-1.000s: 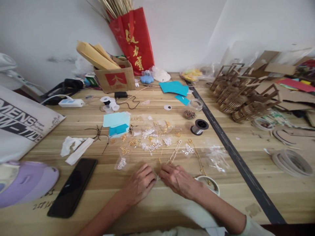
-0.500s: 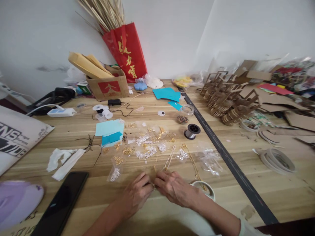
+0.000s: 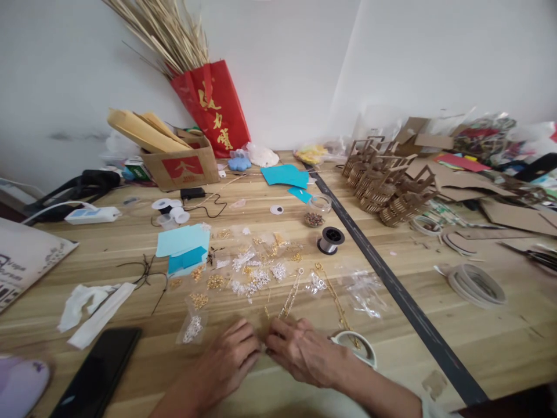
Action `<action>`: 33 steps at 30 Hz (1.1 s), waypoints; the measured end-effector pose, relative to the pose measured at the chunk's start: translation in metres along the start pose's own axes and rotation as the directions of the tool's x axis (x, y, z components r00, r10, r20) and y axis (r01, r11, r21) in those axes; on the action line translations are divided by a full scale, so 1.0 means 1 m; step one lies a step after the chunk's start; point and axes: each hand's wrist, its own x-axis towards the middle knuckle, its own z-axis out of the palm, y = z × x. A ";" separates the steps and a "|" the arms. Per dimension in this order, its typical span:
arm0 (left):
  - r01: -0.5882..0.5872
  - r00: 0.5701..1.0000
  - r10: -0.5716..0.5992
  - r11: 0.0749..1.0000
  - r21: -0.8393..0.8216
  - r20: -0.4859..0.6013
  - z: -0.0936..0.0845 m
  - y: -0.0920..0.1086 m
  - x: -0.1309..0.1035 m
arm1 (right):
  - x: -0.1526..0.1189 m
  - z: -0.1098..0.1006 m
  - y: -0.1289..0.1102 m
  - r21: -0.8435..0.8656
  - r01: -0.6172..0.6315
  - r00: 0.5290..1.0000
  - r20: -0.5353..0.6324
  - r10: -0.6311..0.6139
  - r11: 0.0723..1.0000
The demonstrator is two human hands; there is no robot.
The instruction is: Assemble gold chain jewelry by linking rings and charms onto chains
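Observation:
Low over the near part of the wooden table (image 3: 404,371), my left hand (image 3: 232,353) and my right hand (image 3: 304,351) are close together, fingertips pinched and facing each other. A tiny shiny piece shows between them, too small to name. Just beyond my right fingers lies a silver-and-gold chain (image 3: 291,293). A gold chain (image 3: 333,290) runs down into a white ring-shaped roll (image 3: 368,348) beside my right wrist. Small bags of silver findings (image 3: 192,329) and gold findings (image 3: 199,301) lie past my left hand, with loose metal findings (image 3: 256,281) farther off.
A wire spool (image 3: 331,240), a bead dish (image 3: 314,219) and blue cards (image 3: 187,260) stand farther back. On the left are a phone (image 3: 98,371) and white strips (image 3: 102,313). Small woven baskets (image 3: 387,186) and tape rolls (image 3: 476,284) are right of the black strip (image 3: 378,261).
The whole view has shifted, so the table and its things appear slightly lower and farther left. Both hands stay pinched near each other, with little visible movement over the table.

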 end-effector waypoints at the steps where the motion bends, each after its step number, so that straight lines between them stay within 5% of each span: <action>1: 0.000 1.000 0.000 1.000 -0.004 -0.005 -0.002 -0.002 0.002 | 0.000 -0.001 0.001 0.010 -0.010 1.000 0.000 0.010 1.000; 6: 0.017 0.998 -0.020 0.999 -0.045 -0.059 -0.012 -0.009 0.015 | -0.002 -0.004 0.013 0.120 -0.058 0.996 -0.056 0.065 0.991; 11: 0.055 0.982 -0.064 0.997 -0.055 -0.177 -0.010 -0.013 0.022 | -0.004 -0.009 0.029 0.408 -0.152 0.952 -0.186 0.245 0.900; 13: 0.065 0.975 -0.080 0.995 -0.079 -0.208 -0.006 -0.014 0.022 | -0.006 -0.012 0.034 0.525 -0.189 0.900 -0.246 0.361 0.830; 19: 0.106 0.972 -0.140 0.978 -0.180 -0.189 0.003 -0.020 0.016 | -0.014 -0.015 0.050 0.796 -0.237 0.610 -0.324 0.723 0.557; 24: 0.125 0.981 -0.163 0.948 -0.294 -0.108 0.005 -0.021 0.011 | -0.015 -0.011 0.058 0.878 -0.165 0.514 -0.312 0.799 0.449; 28: 0.055 0.997 -0.070 0.957 -0.286 -0.044 0.001 -0.013 0.012 | -0.015 -0.015 0.062 0.813 -0.256 0.551 -0.323 0.770 0.524; 33: 0.024 0.999 -0.016 0.976 -0.217 0.038 -0.004 -0.005 0.011 | -0.014 -0.020 0.063 0.538 -0.354 0.798 -0.253 0.547 0.765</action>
